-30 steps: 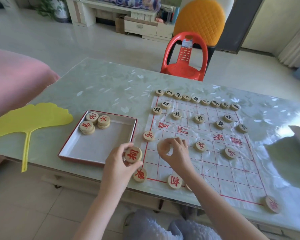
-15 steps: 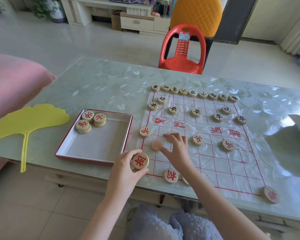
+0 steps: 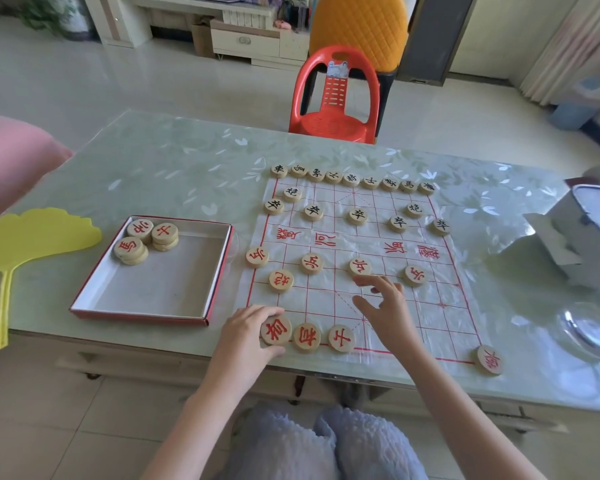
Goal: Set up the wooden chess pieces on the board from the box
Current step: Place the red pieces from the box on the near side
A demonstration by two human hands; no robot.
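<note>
Wooden round pieces marked in red and black sit on a thin plastic board (image 3: 406,306) on a green table (image 3: 153,174), seen from the head camera. The right hand (image 3: 385,310) hovers with fingers spread and empty, its fingertips just beside a red soldier (image 3: 360,266); a careless sweep could likely knock that soldier off its crossing. The left hand (image 3: 246,337) grips a red piece (image 3: 275,330) at the board's near left corner, just beside its neighbour (image 3: 306,337), which it might bump or shift the flimsy sheet. Remaining pieces (image 3: 146,239) lie stacked in the box (image 3: 146,315), well left of both hands.
</note>
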